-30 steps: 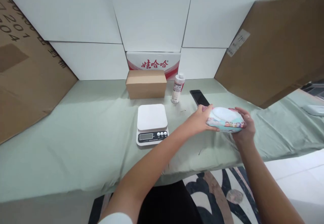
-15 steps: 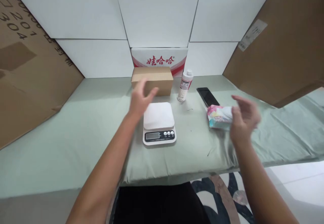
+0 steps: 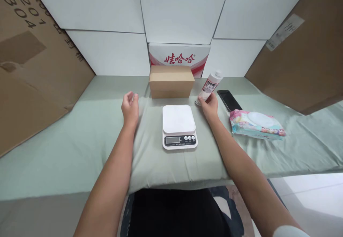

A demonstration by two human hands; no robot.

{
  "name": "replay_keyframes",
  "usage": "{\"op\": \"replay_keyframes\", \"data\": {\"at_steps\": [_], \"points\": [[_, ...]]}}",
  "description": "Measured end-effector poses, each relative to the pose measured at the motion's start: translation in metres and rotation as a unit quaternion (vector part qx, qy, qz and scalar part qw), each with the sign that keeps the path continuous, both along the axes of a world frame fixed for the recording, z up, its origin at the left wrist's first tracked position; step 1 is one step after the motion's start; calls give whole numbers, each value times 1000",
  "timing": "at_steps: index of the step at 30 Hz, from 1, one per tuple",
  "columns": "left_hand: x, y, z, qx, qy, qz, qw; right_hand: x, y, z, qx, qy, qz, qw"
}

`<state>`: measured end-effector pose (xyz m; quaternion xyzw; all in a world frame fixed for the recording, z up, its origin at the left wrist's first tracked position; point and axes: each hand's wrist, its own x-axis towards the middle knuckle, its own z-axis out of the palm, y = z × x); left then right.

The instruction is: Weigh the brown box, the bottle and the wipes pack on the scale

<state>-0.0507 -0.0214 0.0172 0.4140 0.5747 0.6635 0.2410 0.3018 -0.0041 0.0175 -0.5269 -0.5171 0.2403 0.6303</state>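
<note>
Right hand (image 3: pixel 210 105) is closing loosely around the base of the white bottle (image 3: pixel 208 88), fingers touching its lower part; the bottle is tilting toward the right and sitting on the table (image 3: pixel 80 130) just behind and right of the scale (image 3: pixel 179 125). Grip looks partial, not a full wrap, bottle not lifted clear as far as can be told. Left hand (image 3: pixel 130 107) is resting on the table well left of the scale, fingers curled in loosely, holding nothing. Scale platform is sitting bare, nothing on it; display too small to read. Brown cardboard box (image 3: pixel 171 81) is standing behind the scale, closed, in front of a red-and-white carton (image 3: pixel 179 56). Dark phone (image 3: pixel 229 100) is lying flat right of the bottle. Pack of wet wipes (image 3: pixel 256 124) is lying flat on the table further right, apart from both hands. Judgement: the work is at the grasp stage, the bottle being taken hold of but not moved anywhere yet; nothing placed on the scale so far.
</note>
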Motion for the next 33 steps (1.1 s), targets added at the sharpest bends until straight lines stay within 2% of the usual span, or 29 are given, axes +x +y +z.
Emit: {"op": "replay_keyframes", "data": {"at_steps": [5, 9, 12, 22, 26, 29, 33], "points": [[-1, -1, -1, 0, -14, -1, 1000, -20, -37, 22, 59, -8, 198, 978], [-4, 3, -4, -12, -13, 6, 1000, -47, -60, 35, 27, -50, 327, 943], [-5, 4, -5, -12, -11, 1, 1000, -55, -68, 39, -6, -80, 380, 922], [-6, 4, -7, -12, -2, 0, 1000, -57, -70, 37, -17, -105, 387, 916], [-8, 4, -6, -17, 0, 9, 1000, -52, -66, 38, 40, -160, 322, 932], [-8, 3, -5, -25, 0, 9, 1000, -46, -62, 37, 86, -161, 260, 948], [-7, 3, -5, -29, -1, 9, 1000, -48, -64, 36, 85, -174, 255, 947]]}}
